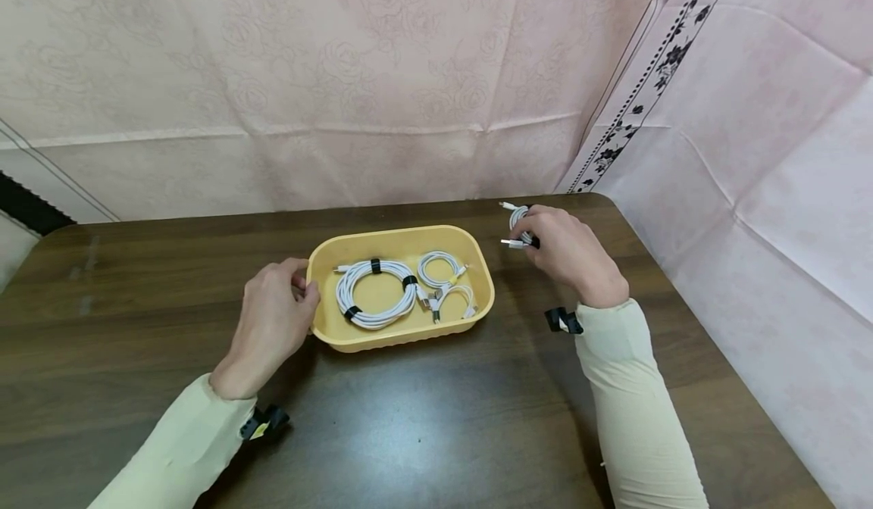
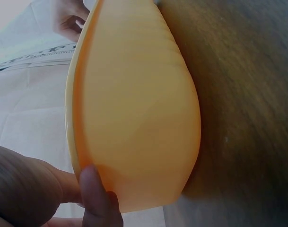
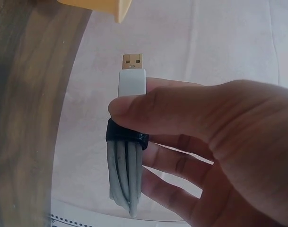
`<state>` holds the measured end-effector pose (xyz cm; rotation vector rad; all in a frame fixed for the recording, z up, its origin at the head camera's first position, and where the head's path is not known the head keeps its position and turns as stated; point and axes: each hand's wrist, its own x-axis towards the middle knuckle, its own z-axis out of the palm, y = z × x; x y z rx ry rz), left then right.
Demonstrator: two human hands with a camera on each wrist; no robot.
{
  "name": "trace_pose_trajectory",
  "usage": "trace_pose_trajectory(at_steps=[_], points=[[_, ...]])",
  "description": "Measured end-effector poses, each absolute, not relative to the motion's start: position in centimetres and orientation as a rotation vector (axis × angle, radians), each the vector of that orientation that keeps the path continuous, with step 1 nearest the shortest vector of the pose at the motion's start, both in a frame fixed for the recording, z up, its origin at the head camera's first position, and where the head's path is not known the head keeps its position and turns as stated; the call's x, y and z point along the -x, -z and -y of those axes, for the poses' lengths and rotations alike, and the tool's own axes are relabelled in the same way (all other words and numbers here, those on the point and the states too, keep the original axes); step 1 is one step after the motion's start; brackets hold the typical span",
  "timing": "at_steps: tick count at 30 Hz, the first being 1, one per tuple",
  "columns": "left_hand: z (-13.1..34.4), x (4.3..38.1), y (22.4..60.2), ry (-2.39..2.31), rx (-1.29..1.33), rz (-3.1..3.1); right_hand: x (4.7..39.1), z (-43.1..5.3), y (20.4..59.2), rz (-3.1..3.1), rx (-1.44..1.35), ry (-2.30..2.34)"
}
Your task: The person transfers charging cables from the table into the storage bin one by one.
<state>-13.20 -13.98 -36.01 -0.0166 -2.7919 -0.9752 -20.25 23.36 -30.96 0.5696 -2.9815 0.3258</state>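
Observation:
A yellow plastic tray [image 1: 402,336] stands on the table, and my left hand [image 1: 276,316] grips its left rim between thumb and fingers. The left wrist view shows the thumb and fingers around the tray's edge [image 2: 134,109]. Inside lie a large coiled white cable [image 1: 346,291] with black straps and smaller white coils [image 1: 436,255] on the right. To the right of the tray, my right hand [image 1: 562,248] pinches a bundled USB cable [image 3: 125,170]. A black strap [image 3: 127,135] wraps that bundle, and its white USB plug [image 3: 132,81] points toward the tray.
The brown wooden table [image 1: 409,433] extends around the tray. Patterned light cloth [image 1: 307,77] hangs behind the table's back edge, and more cloth [image 1: 771,191] stands along the right side. A black strap-mounted piece [image 1: 264,423] is on the left wrist.

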Motion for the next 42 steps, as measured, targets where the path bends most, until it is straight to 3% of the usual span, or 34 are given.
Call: trace_pose_trajectory(at_steps=[42], points=[[14.0, 13.2, 36.0, 0.967, 0.031, 2.781, 19.9, -21.8, 31.3, 2.886, -0.720, -0.330]])
